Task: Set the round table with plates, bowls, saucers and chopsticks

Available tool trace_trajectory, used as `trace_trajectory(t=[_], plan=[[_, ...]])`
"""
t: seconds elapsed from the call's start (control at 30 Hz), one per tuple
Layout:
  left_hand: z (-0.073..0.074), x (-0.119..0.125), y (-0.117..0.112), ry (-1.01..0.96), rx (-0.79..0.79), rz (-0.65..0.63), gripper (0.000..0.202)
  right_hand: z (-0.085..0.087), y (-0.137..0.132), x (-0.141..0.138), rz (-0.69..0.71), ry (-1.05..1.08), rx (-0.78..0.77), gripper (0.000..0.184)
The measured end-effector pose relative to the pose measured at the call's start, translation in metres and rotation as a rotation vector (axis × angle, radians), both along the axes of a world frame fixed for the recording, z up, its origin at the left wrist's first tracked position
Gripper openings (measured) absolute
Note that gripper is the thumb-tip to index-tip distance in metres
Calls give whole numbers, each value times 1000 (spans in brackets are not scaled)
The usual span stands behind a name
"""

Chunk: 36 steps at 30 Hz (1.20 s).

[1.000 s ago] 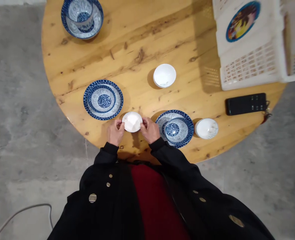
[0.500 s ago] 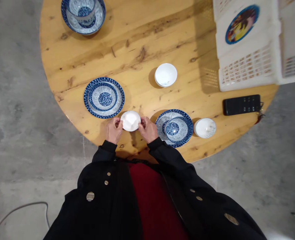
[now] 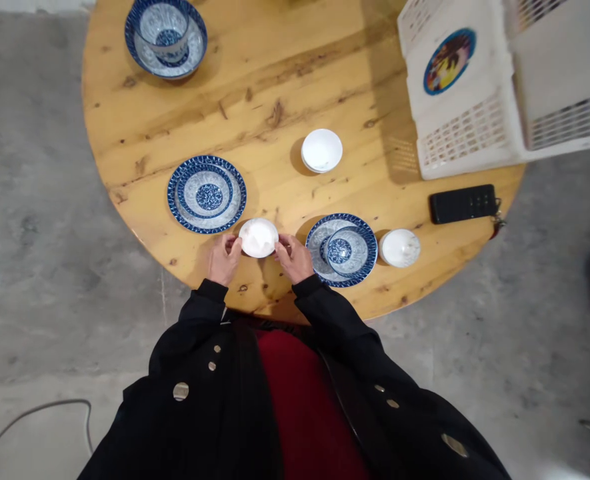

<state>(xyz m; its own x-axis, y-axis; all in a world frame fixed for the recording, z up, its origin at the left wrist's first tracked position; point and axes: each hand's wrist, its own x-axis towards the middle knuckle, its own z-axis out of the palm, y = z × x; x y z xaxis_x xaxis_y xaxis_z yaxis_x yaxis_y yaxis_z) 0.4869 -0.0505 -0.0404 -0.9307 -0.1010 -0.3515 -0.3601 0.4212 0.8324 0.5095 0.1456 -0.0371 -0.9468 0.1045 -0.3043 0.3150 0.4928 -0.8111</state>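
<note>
Near the table's front edge I hold a small white dish (image 3: 259,238) between both hands. My left hand (image 3: 225,257) pinches its left rim with thumb and fingers. On the opposite rim, my right hand (image 3: 293,257) does the same. Just beyond my left hand lies a stack of blue-and-white plates (image 3: 207,194). To the right of my right hand, a blue-patterned bowl (image 3: 347,251) sits on a blue-rimmed plate (image 3: 315,249). A white bowl (image 3: 399,248) stands beside that plate.
Stacked white bowls (image 3: 321,151) stand mid-table. At the far left a blue bowl (image 3: 165,30) rests in a larger blue-rimmed dish (image 3: 193,63). A white plastic basket (image 3: 462,130) occupies the right side, with a black phone-like device (image 3: 462,204) in front. The wooden table (image 3: 199,120) has a round edge.
My view has shifted slightly, so the things on the right appear farther left. The dish stays between my hands, its surface tilted a little differently.
</note>
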Motion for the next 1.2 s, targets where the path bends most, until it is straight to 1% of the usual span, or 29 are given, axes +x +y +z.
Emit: trace_trajectory(t=[0.1,0.23,0.3,0.4,0.5,0.6,0.7,0.77,0.83,0.97,1.03,1.1,1.2], plan=[[6,17,-6,8,-46,0,29,5,6,21,-27,-14,-57,45],[23,51,-8,-33,-146,-68,25,9,24,67,-30,-55,-168,46],[34,69,-2,-50,-169,-115,24,8,35,96,-56,-82,-194,46],[49,99,12,-50,-177,-191,23,5,51,138,-136,-112,-226,46],[58,133,25,-46,-191,-262,23,1,61,171,-222,-110,-274,46],[62,166,30,-46,-191,-307,23,-3,62,187,-276,-73,-302,47],[63,189,24,-73,-155,-293,25,-2,58,192,-287,-32,-312,45],[64,194,18,-84,-144,-266,25,2,55,193,-282,-15,-318,43],[65,192,14,-62,-142,-249,25,6,54,195,-272,-2,-312,41],[68,175,6,13,-105,-254,26,11,50,198,-274,32,-250,41],[69,166,-5,39,-72,-274,25,11,43,195,-299,42,-226,43],[70,156,-27,51,-40,-273,25,12,30,188,-315,52,-214,46],[71,139,-78,52,-16,-207,27,15,-3,171,-333,76,-211,46]])
